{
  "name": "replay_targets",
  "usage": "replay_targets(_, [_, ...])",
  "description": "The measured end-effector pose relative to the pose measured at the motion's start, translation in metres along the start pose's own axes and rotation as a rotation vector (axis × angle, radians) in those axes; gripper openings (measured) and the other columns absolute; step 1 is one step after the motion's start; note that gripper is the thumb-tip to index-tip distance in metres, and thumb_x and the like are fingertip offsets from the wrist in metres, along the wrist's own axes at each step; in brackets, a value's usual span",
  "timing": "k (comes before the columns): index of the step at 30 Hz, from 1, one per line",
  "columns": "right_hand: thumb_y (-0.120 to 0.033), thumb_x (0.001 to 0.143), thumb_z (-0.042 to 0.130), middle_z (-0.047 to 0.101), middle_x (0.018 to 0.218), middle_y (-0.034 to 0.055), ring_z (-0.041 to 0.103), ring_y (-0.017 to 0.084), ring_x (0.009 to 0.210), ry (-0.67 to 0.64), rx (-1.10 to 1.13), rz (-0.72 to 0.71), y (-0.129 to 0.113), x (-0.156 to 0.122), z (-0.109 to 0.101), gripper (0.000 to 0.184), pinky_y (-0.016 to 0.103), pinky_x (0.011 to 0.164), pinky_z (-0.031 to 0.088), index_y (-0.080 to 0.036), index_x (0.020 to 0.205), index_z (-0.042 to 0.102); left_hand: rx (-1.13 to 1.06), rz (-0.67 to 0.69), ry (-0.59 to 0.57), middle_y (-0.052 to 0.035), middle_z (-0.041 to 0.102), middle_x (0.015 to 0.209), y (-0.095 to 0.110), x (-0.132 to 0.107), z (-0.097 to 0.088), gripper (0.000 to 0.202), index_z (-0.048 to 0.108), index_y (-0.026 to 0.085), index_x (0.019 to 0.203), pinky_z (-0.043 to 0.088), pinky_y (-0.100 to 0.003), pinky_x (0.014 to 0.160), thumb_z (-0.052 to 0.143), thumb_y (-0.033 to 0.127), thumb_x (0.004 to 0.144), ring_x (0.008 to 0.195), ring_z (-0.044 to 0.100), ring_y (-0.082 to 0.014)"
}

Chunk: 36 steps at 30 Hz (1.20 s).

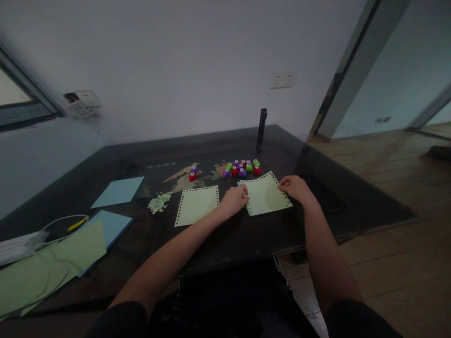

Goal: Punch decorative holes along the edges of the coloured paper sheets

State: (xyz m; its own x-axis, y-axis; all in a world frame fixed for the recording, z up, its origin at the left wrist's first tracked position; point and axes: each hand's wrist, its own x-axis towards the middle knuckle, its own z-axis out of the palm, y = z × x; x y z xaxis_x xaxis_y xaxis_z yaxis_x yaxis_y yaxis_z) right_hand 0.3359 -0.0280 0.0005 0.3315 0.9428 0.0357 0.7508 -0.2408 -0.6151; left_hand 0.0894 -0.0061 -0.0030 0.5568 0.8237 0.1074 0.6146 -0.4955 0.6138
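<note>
A pale green sheet (266,193) with a punched dotted border lies on the dark table (246,234), right of centre. My left hand (235,199) pinches its left edge, fingers curled. My right hand (295,187) grips its right edge, fingers closed on the paper. A second punched green sheet (197,203) lies flat just to the left, untouched. Behind the held sheet sits a cluster of several small paper punches (242,167) in red, purple and green. Two more punches (192,173) stand apart further left.
A heap of small paper cut-outs (159,202) lies left of the second sheet. Blue sheets (119,191) and green sheets (52,263) with a cable (52,225) cover the left side. A dark upright cylinder (261,130) stands at the back. The table's right edge drops to wooden floor.
</note>
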Motion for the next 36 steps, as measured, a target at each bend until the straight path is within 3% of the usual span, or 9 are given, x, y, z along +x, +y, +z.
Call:
replay_targets(6, [-0.021,0.069,0.064,0.066,0.065,0.0047,0.060,0.016,0.060,-0.012,-0.118,0.007,-0.003,0.000,0.005,0.003,0.027,0.056,0.041,-0.019,0.069,0.064,0.109,0.017,-0.004,-0.0053,0.069,0.075,0.000,-0.001,0.000,0.010,0.062,0.019,0.084,0.046,-0.029,0.068,0.056,0.017,0.077,0.071,0.065,-0.0202])
replay_targets(15, [-0.026,0.073,0.064,0.069,0.085,0.0078,0.064,0.020,0.077,-0.011,-0.279,0.022,-0.007,0.000,0.010,0.011,0.026,0.061,0.041,-0.019,0.080,0.067,0.240,0.022,-0.032,-0.0039,0.070,0.081,0.001,-0.002,-0.001,0.016,0.064,0.019,0.088,0.047,-0.027,0.073,0.051,0.018,0.080,0.077,0.065,-0.0173])
replay_targets(25, [-0.033,0.074,0.063,0.067,0.095,0.0087,0.063,0.024,0.087,0.041,-0.314,0.092,-0.016,-0.009,0.007,0.020,0.030,0.065,0.042,-0.022,0.090,0.064,0.289,0.056,-0.027,-0.0055,0.070,0.081,0.009,-0.006,-0.006,0.016,0.064,0.019,0.090,0.047,-0.029,0.071,0.050,0.019,0.081,0.076,0.065,-0.0198])
replay_targets(28, [-0.032,0.075,0.063,0.067,0.092,0.0080,0.062,0.023,0.085,0.073,-0.283,0.085,-0.022,-0.011,0.007,0.016,0.029,0.062,0.040,-0.022,0.087,0.064,0.234,0.062,0.022,-0.0047,0.070,0.079,0.010,-0.008,-0.017,0.016,0.064,0.019,0.089,0.047,-0.028,0.068,0.050,0.021,0.082,0.073,0.064,-0.0186])
replay_targets(31, [-0.031,0.075,0.062,0.067,0.087,0.0064,0.061,0.022,0.080,0.095,-0.247,0.055,-0.032,-0.014,0.007,0.012,0.028,0.059,0.037,-0.022,0.083,0.065,0.153,0.082,0.085,-0.0040,0.069,0.077,-0.001,-0.014,-0.040,0.017,0.064,0.019,0.088,0.045,-0.025,0.065,0.049,0.024,0.083,0.070,0.063,-0.0165])
replay_targets(36, [-0.028,0.075,0.062,0.066,0.076,0.0032,0.059,0.018,0.071,0.150,-0.148,-0.156,-0.062,-0.021,0.005,0.007,0.026,0.058,0.036,-0.021,0.078,0.064,0.136,0.008,0.187,-0.0048,0.069,0.080,-0.058,-0.036,-0.091,0.017,0.065,0.017,0.085,0.045,-0.026,0.067,0.051,0.025,0.082,0.073,0.062,-0.0163])
